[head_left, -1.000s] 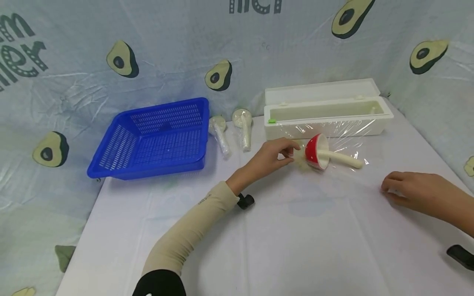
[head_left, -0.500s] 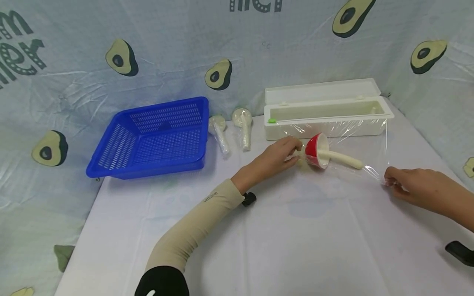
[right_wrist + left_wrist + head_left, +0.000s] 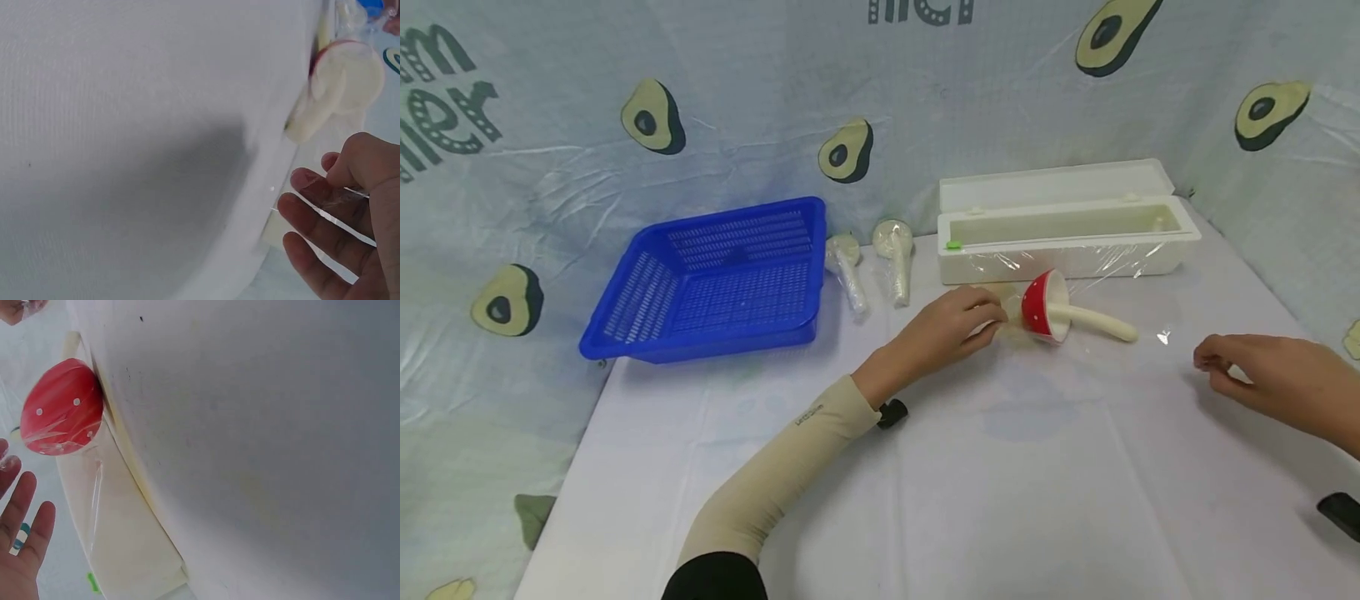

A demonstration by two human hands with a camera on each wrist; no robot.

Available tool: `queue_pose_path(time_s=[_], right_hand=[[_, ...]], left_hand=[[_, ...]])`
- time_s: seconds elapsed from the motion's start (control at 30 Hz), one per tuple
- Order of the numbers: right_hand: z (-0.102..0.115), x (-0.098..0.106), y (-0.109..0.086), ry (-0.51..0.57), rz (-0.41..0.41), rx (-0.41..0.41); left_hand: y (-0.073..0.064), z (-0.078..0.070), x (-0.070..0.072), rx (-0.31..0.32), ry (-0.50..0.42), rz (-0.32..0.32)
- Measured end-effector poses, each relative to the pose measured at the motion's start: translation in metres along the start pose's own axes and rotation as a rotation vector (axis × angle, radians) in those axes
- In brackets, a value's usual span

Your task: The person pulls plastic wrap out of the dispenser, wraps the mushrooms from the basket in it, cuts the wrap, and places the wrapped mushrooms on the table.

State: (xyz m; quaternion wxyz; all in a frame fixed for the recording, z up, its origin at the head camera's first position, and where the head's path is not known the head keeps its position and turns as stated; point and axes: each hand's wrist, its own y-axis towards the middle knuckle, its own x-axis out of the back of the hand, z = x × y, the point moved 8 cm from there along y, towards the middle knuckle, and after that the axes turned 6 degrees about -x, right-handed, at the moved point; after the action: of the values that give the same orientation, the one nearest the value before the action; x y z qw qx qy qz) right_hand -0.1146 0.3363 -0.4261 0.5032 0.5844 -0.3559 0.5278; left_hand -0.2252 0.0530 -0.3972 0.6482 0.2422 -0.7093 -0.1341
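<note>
In the head view, a red ladle [image 3: 1037, 304] with white dots and a cream handle lies on the table by the front of a long white box. Clear plastic film [image 3: 1093, 287] spreads about it, and creases of film cross the red bowl [image 3: 62, 406] in the left wrist view. My left hand [image 3: 958, 325] is left of the bowl, pinching the film's edge between thumb and finger. Right of the handle, my right hand [image 3: 1273, 375] pinches the film's other side between thumb and forefinger; its other fingers [image 3: 328, 240] are spread.
The white box [image 3: 1060, 265] has its lid raised and a green tab at its left. Two wrapped ladles [image 3: 892, 258] lie side by side left of it. A blue plastic basket [image 3: 707, 346] stands farther left. An avocado-printed sheet hangs behind the table.
My right hand closed on the film about half a second ago, and has since drawn slightly to the right. My left hand stays beside the ladle's bowl. The ladle has barely moved.
</note>
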Motion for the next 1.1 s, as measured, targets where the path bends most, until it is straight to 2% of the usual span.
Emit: queue_pose_path(time_s=[0.17, 0.3, 0.4, 0.53, 0.6, 0.7, 0.8, 0.93, 1.0, 1.1], right_hand=[[-0.003, 0.015, -0.001, 0.021, -0.094, -0.003], [-0.006, 0.022, 0.001, 0.027, -0.114, -0.043], [-0.008, 0.025, 0.005, 0.024, -0.103, -0.090], [-0.012, 0.029, 0.009, 0.047, -0.087, -0.151], [-0.015, 0.030, 0.013, 0.069, -0.062, -0.193], [-0.020, 0.031, 0.023, 0.096, -0.018, -0.262], [-0.028, 0.031, 0.035, 0.114, 0.009, -0.324], [-0.036, 0.030, 0.051, 0.113, 0.007, -0.333], [-0.039, 0.028, 0.057, 0.105, -0.002, -0.326], [-0.045, 0.024, 0.066, 0.105, 0.004, -0.344]], left_hand=[[-0.006, 0.000, 0.003, 0.046, -0.067, 0.006], [-0.010, 0.004, 0.002, 0.101, -0.176, 0.004], [-0.013, 0.004, 0.000, 0.088, -0.237, 0.020], [-0.015, -0.001, -0.004, 0.025, -0.228, 0.075], [-0.014, 0.000, -0.006, 0.032, -0.225, 0.095], [-0.011, 0.007, -0.005, 0.115, -0.248, 0.080], [-0.005, 0.022, -0.002, 0.245, -0.289, -0.001], [0.000, 0.043, -0.004, 0.417, -0.345, -0.114], [0.001, 0.052, -0.008, 0.490, -0.384, -0.144], [0.005, 0.061, -0.015, 0.563, -0.442, -0.171]])
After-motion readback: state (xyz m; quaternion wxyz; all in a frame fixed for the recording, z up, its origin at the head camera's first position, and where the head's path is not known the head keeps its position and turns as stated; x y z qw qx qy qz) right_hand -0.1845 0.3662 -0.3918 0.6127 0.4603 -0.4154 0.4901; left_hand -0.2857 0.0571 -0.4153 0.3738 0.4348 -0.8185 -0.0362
